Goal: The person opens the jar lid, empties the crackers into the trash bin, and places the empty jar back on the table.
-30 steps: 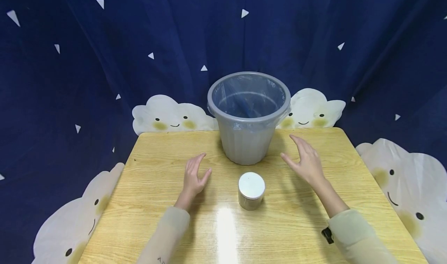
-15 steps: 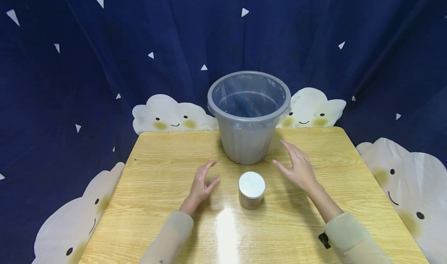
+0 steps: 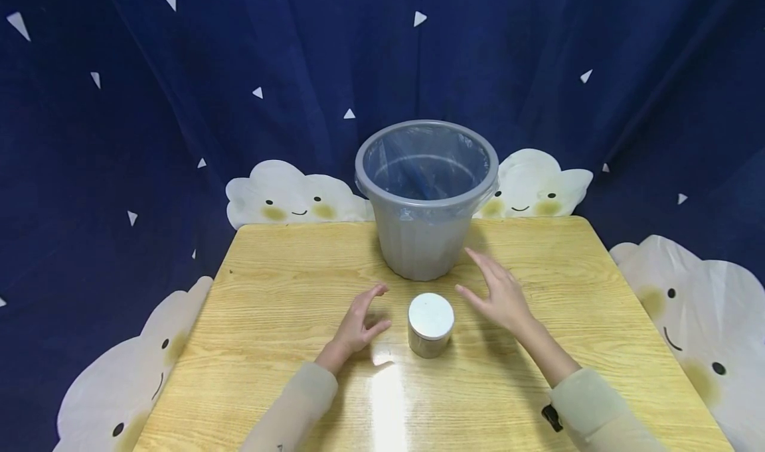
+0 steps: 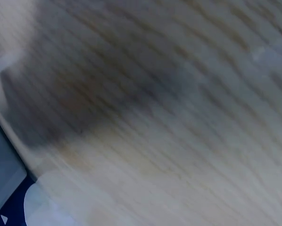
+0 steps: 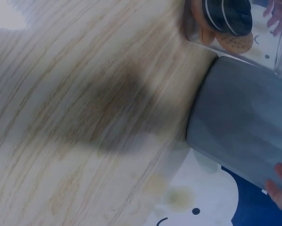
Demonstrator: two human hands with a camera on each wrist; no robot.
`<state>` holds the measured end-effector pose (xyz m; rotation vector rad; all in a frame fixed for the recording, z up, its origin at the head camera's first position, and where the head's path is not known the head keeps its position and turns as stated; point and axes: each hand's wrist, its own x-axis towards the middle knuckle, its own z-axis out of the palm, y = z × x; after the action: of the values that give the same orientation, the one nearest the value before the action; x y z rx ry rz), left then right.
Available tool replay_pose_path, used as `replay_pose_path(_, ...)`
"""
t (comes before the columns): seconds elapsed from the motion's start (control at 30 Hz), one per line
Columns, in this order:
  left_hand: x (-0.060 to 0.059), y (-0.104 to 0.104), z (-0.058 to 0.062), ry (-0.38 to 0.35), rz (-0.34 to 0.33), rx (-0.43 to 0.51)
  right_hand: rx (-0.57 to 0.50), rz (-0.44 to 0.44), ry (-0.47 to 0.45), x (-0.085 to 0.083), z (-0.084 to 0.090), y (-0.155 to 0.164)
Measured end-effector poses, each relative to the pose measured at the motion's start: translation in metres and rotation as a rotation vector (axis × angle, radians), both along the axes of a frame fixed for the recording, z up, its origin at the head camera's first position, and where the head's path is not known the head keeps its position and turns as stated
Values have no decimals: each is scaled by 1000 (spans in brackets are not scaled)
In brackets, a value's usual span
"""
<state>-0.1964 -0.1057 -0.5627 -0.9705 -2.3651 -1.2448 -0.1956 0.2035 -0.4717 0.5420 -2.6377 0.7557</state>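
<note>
A small round jar (image 3: 430,326) with a white lid stands upright on the wooden table (image 3: 287,273). In the right wrist view, clear-walled at the edge, it shows brown biscuits (image 5: 235,42) and a dark, white-striped piece inside. On its left, my left hand (image 3: 358,322) has thumb and fingers spread towards it, a small gap away. My right hand (image 3: 499,299) is to its right and a little farther back, thumb and fingers apart, touching nothing. Behind the jar stands a grey bin (image 3: 421,243) lined with a clear bag. The left wrist view is blurred.
The bin's wide rim (image 3: 427,203) opens upward near the table's back edge. A dark blue curtain (image 3: 299,54) with white clouds (image 3: 538,180) hangs close round the back and sides. Bright glare (image 3: 388,405) lies on the front of the table.
My left hand has moved right and nearer to me, closer to the jar. The right hand has come left and slightly nearer to me. The jar and bin stay put.
</note>
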Motion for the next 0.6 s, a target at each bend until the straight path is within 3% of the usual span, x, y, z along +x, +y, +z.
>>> replay_pose_path(0.23, 5, 7, -6, -70, -46, -13, 16, 27, -21, 3, -3, -4)
replay_pose_path(0.6, 7, 15, -12, -169, -59, -34, 25, 81, -35, 8, -8, -10)
